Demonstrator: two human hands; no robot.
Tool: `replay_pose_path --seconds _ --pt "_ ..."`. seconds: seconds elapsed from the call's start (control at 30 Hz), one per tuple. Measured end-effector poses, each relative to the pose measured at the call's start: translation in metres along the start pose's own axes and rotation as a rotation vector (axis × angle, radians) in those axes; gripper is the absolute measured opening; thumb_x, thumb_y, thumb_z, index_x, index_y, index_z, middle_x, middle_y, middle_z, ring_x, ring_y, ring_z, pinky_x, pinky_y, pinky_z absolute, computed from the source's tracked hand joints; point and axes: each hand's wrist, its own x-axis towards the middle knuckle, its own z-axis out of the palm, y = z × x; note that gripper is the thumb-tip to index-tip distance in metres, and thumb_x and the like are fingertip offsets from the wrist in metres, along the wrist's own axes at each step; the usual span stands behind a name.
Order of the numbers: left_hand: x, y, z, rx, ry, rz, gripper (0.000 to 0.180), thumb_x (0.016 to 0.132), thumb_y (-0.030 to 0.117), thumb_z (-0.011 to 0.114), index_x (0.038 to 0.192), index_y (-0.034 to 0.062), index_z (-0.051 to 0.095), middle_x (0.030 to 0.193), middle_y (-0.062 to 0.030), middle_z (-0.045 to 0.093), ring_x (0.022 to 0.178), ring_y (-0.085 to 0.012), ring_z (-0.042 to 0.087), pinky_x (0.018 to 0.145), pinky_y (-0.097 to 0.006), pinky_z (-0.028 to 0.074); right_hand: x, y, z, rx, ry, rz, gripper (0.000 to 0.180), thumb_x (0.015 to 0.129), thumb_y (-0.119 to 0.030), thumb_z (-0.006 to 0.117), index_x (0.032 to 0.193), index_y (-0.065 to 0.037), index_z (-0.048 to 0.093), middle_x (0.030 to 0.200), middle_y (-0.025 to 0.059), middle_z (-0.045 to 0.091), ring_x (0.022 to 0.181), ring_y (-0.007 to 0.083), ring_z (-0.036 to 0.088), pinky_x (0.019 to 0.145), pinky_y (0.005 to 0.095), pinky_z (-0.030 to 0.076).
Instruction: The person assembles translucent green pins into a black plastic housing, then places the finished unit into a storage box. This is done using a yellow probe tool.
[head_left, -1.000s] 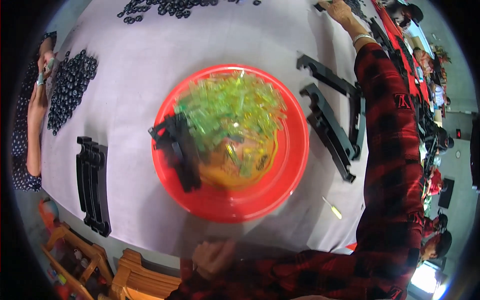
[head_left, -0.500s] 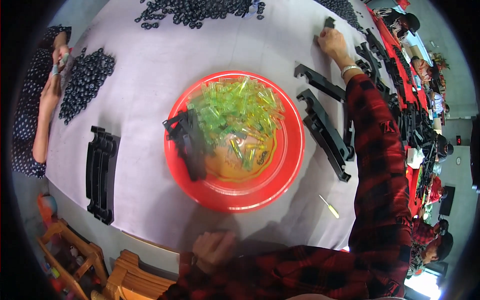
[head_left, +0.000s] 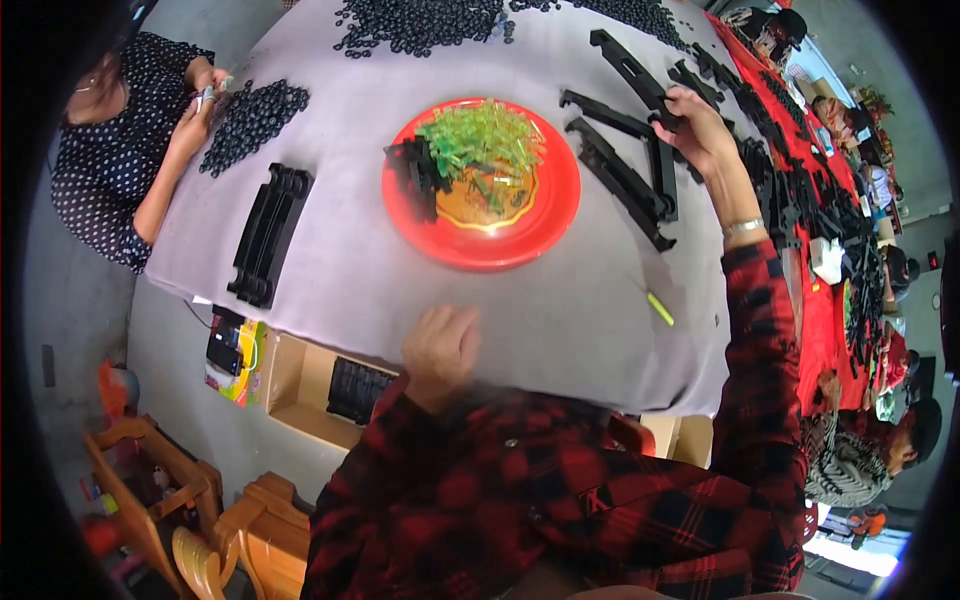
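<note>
At the right, my right hand [head_left: 700, 135] grips the near end of a long black plastic strip [head_left: 630, 72], its far end raised toward the upper left. Beneath and beside that hand lie more long black plastic pieces [head_left: 618, 180]. My left hand [head_left: 440, 345] is curled at the table's near edge, fingers folded in, with nothing showing in it. Between the hands and farther away, a round red tray [head_left: 540, 235] bears a heap of clear yellow-green plastic tubes [head_left: 480, 138]. Small black parts [head_left: 428, 185] rest at the tray's left rim, somewhat blurred.
A small screwdriver with a yellow-green handle [head_left: 660, 308] lies right of centre. Joined black strips [head_left: 270, 235] lie at the left. Black ring-like parts form heaps [head_left: 255, 120], [head_left: 420, 25]. Another person's hand [head_left: 195, 125] works at far left. An open cardboard box [head_left: 300, 375] sits below the table edge.
My right hand has drawn nearer and now lifts a long black strip off the far right of the table. The view has shifted, bringing the cardboard box into sight.
</note>
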Motion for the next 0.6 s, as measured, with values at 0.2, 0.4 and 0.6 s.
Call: replay_pose_path --seconds 0.2,0.4,0.6 --pt "0.006 -0.004 -0.002 -0.171 0.008 -0.05 0.012 0.087 0.008 0.072 0.098 0.0037 0.07 0.082 -0.0107 0.06 0.075 -0.0272 0.062 0.065 -0.038 0.048 -0.15 0.032 0.0 0.404 -0.26 0.057 0.018 0.094 0.001 0.059 0.11 -0.007 0.062 0.099 0.0007 0.061 0.094 0.0211 0.063 0.09 0.0433 0.057" --pt "0.034 0.008 -0.011 -0.898 -0.113 -0.311 0.034 0.099 0.016 0.068 0.13 0.0024 0.06 0.094 -0.0007 0.06 0.087 -0.0119 0.064 0.07 -0.028 0.051 -0.243 0.078 0.005 0.49 -0.312 0.103 0.015 0.091 -0.006 0.064 0.106 -0.006 0.06 0.103 0.0035 0.055 0.094 0.0253 0.06 0.086 0.0405 0.055" --pt "0.043 0.05 -0.027 -1.447 -0.251 -0.485 0.057 0.1 0.017 0.066 0.149 0.0049 0.039 0.125 -0.0057 0.056 0.101 -0.0162 0.064 0.076 -0.03 0.056 -0.288 0.121 0.018 0.57 -0.404 0.133 0.014 0.09 -0.004 0.061 0.104 -0.005 0.057 0.105 0.0036 0.051 0.09 0.023 0.058 0.077 0.0369 0.052"
